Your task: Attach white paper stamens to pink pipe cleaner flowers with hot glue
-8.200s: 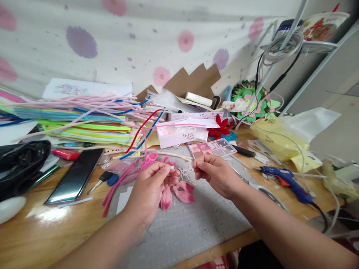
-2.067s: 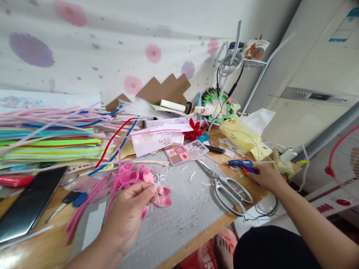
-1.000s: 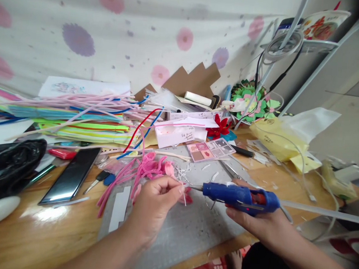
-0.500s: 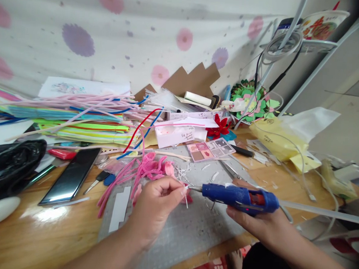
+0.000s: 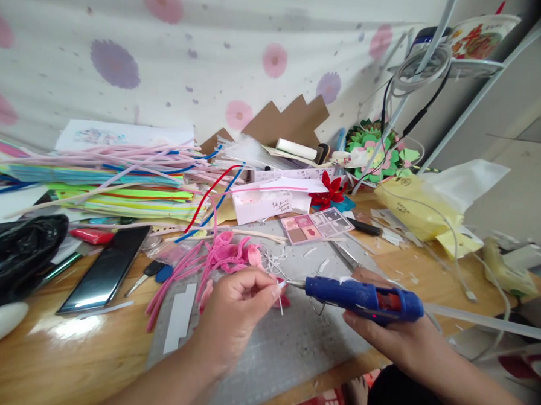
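Note:
My left hand [image 5: 242, 301] is closed in a pinch on a thin white stem [image 5: 282, 306], whose lower end sticks out below the fingertips. My right hand [image 5: 393, 339] is wrapped around a blue hot glue gun [image 5: 360, 299] with a small red light on its side. The gun's metal nozzle points left, right at the pinched fingertips; whether it touches the stem I cannot tell. Beneath both hands lies a grey cutting mat [image 5: 284, 360]. Pink fuzzy pipe cleaners [image 5: 225, 251] and a tangle of thin white strands [image 5: 274, 263] sit just beyond my left hand.
Bundles of coloured pipe cleaners [image 5: 130, 189] fill the back left. A phone [image 5: 106, 272] and a key [image 5: 143, 277] lie left of the mat. A makeup palette [image 5: 317, 225], scissors [image 5: 347, 255] and a red flower [image 5: 328, 192] are behind the gun. A yellow bag [image 5: 410, 204] stands right.
The glue gun has shifted very slightly to the right, with its nozzle still at the left fingertips. The hands otherwise keep their holds, and the view has moved a little.

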Tool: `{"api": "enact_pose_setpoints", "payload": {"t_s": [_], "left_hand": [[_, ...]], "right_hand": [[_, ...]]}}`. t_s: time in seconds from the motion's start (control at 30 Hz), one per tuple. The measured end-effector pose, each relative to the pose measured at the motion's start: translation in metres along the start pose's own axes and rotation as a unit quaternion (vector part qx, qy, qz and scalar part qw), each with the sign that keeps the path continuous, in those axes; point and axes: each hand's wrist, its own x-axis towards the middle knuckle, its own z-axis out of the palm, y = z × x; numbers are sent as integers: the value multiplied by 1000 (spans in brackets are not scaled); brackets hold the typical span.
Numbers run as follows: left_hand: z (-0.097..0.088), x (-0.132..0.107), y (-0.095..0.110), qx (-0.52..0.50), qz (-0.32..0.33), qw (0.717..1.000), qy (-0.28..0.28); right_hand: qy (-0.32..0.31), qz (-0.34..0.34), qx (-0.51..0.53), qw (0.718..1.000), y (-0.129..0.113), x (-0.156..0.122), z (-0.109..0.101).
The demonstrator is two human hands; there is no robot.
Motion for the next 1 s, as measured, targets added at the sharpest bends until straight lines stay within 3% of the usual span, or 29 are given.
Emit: {"api": "enact_pose_setpoints", "payload": {"t_s": [0.27,0.4,0.47,0.53,0.6,0.63,0.73,0.83,1.0], "left_hand": [[0,0,3,-20,-21,1000,-12],[-1,-1,1,-18,-24,999,-25],[-2,-1,0,-17,-24,999,-31],[-3,0,-1,-19,-28,999,-29],[-3,1,-1,-24,-36,999,-25],[-3,1,-1,-27,-38,999,-23],[-4,2,-2,-30,-42,998,-24],[-5,2,-5,-33,-47,998,-28],[-6,3,-7,-47,-60,997,-22]], "right_hand": [[0,0,13,1000,0,-3,-1],[32,83,53,995,14,-10,-10],[95,178,124,972,31,-12,-23],[173,259,219,925,52,-12,-40],[218,296,294,882,77,-14,-60],[232,306,299,874,88,-16,-70],[247,342,264,867,119,-22,-87],[231,373,221,871,141,-25,-88],[236,362,111,895,155,-24,-87]]}}
